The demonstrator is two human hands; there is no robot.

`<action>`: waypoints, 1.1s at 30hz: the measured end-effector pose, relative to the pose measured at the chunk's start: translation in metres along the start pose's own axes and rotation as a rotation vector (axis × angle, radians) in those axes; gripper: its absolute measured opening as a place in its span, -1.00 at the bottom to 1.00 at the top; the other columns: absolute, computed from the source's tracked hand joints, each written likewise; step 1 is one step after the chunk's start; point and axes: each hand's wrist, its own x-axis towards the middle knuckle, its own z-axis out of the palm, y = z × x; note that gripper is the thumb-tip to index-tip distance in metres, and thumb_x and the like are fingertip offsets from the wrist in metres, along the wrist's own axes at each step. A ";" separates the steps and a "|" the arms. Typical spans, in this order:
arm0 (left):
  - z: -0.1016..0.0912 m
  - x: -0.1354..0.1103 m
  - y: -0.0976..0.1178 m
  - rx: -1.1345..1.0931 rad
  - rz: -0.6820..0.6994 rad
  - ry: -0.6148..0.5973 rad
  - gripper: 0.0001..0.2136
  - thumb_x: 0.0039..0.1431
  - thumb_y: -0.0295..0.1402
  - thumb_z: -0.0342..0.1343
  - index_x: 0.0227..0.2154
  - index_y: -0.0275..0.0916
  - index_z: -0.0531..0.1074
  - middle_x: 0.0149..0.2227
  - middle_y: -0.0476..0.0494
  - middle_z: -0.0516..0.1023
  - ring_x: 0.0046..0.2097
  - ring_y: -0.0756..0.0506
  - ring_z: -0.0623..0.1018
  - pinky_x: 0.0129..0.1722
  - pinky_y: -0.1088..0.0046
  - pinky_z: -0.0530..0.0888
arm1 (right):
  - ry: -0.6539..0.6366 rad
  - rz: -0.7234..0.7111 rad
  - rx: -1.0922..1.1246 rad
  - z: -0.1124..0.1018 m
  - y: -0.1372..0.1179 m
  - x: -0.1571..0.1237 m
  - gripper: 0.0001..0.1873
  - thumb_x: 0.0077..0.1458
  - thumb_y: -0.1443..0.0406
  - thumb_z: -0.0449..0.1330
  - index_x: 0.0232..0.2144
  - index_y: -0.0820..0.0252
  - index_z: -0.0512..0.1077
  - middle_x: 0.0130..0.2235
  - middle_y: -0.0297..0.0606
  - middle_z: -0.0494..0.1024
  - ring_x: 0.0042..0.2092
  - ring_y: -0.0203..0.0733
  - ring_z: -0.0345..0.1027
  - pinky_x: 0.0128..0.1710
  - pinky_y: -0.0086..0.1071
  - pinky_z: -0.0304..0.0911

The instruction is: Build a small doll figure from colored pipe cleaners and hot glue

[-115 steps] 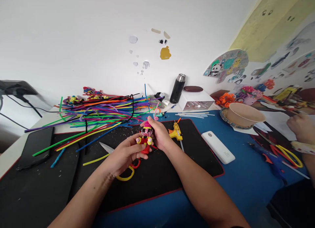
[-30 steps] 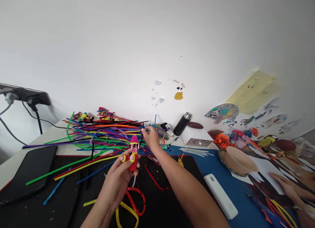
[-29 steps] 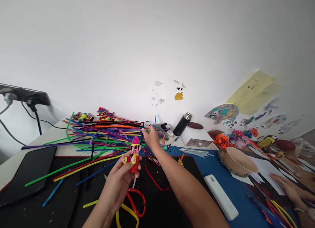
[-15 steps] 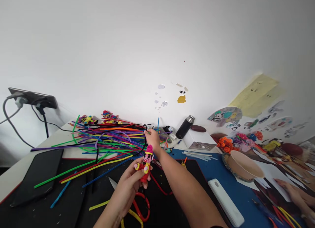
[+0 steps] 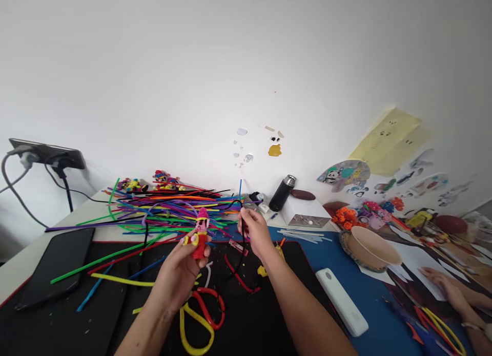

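Upright in my left hand point(image 5: 179, 271) is a small pipe-cleaner doll point(image 5: 200, 238) with a pink pointed hat, yellow trim and a red body; fingers wrap round its lower part. My right hand point(image 5: 253, 230) pinches a black pipe cleaner point(image 5: 243, 243) that hangs down in a curve to the dark mat. Behind both hands spreads a heap of coloured pipe cleaners point(image 5: 172, 207). Scissors with red and yellow handles point(image 5: 210, 310) lie below my left hand, their blades hidden by it.
A black phone point(image 5: 54, 266) rests on the left. Behind stand a black flask point(image 5: 282, 193) and a white box point(image 5: 305, 212). To the right are a white oblong device point(image 5: 341, 302) and a beige bowl point(image 5: 374, 246). Another person's hand point(image 5: 442, 284) lies at far right.
My right hand has drawn back from the heap with the black pipe cleaner, which now hangs free. My left hand has shifted left with the doll. The view has turned slightly.
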 end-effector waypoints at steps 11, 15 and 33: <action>-0.001 0.004 -0.011 0.203 0.127 0.103 -0.59 -0.13 -0.38 0.53 -0.17 -0.32 0.61 -0.29 -0.17 0.66 -0.36 -0.10 0.59 -0.46 0.45 0.50 | -0.155 0.111 0.253 -0.010 0.035 -0.055 -0.53 0.11 -0.08 0.42 -0.29 0.22 0.55 -0.59 -0.46 0.42 -0.72 -0.45 0.06 -0.74 -0.51 -0.17; -0.003 0.006 -0.016 0.233 0.099 0.076 -0.70 -0.12 -0.41 0.50 -0.27 -0.34 0.63 -0.27 -0.21 0.68 -0.37 -0.08 0.59 -0.46 0.46 0.51 | -0.310 0.136 0.185 -0.012 0.043 -0.065 -0.54 0.15 -0.05 0.40 -0.18 0.22 0.57 -0.56 -0.36 0.53 -0.68 -0.30 0.28 -0.70 -0.44 0.07; -0.009 0.010 -0.022 0.331 0.052 0.044 -0.68 -0.11 -0.37 0.51 -0.26 -0.34 0.62 -0.32 -0.17 0.67 -0.42 -0.05 0.56 -0.51 0.49 0.46 | -0.599 0.174 0.156 -0.008 0.022 -0.080 -0.54 0.13 -0.08 0.41 -0.34 0.21 0.59 -0.64 -0.48 0.33 -0.65 -0.44 -0.04 -0.65 -0.45 -0.20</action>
